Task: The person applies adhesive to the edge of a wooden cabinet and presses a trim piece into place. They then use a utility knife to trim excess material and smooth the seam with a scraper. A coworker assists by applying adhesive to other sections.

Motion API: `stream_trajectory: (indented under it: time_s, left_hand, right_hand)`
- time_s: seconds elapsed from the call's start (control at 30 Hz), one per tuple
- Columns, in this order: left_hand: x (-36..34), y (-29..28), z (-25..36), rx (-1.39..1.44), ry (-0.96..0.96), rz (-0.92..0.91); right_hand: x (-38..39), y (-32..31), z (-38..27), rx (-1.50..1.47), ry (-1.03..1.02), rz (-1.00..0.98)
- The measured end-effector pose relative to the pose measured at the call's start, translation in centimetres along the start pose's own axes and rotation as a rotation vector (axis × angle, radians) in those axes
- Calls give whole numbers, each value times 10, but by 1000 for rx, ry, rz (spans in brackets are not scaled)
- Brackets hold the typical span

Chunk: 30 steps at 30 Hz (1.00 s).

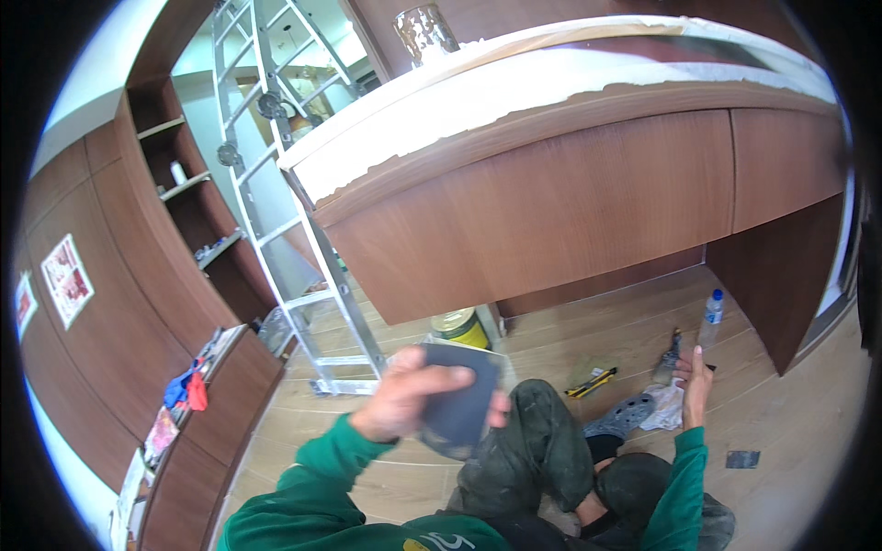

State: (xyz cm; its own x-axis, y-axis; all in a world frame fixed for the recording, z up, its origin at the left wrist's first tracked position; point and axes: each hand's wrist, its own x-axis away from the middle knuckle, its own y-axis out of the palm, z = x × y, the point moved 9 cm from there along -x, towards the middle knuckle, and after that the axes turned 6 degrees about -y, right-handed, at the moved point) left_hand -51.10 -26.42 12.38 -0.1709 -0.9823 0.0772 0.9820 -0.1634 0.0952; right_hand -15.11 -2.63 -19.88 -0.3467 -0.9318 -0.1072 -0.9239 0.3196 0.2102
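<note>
My left hand [401,397] is closed on a dark grey rectangular sheet of sandpaper [459,393], thumb across its face, raised in front of the drawer unit [551,193]. My right hand [695,381] is low on the right, fingers apart, index finger pointing up. Just beyond that hand stands a clear water bottle [712,317] with a blue cap. A small dark piece shows beside its fingers; I cannot make out what it is. Left of the hand lie a dark brush-like tool [671,354] and a crumpled white cloth [663,409].
A yellow-and-black utility knife [592,383] lies on the floor, and a small grey square [742,459] lies at right. Under the drawers stands a yellow tin [461,328]. An aluminium ladder [303,239] rises at left. A paint-smeared container [425,33] stands on the covered top.
</note>
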Motion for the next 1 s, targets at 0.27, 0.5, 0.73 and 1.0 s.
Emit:
stream_trajectory:
  time_s: [0.27,0.5,0.73,1.0]
  left_hand:
    - [98,-85,138,-544,685,715]
    - [108,-37,172,-1482,1033,874]
    - [67,12,173,-1902,1149,844]
    - [43,21,179,-2075,1220,891]
  right_hand:
    - [-30,-157,172,472,-51,461]
    - [-35,-184,226,89,146,503]
    - [-33,-177,246,70,216,431]
    - [-29,-184,269,87,292,395]
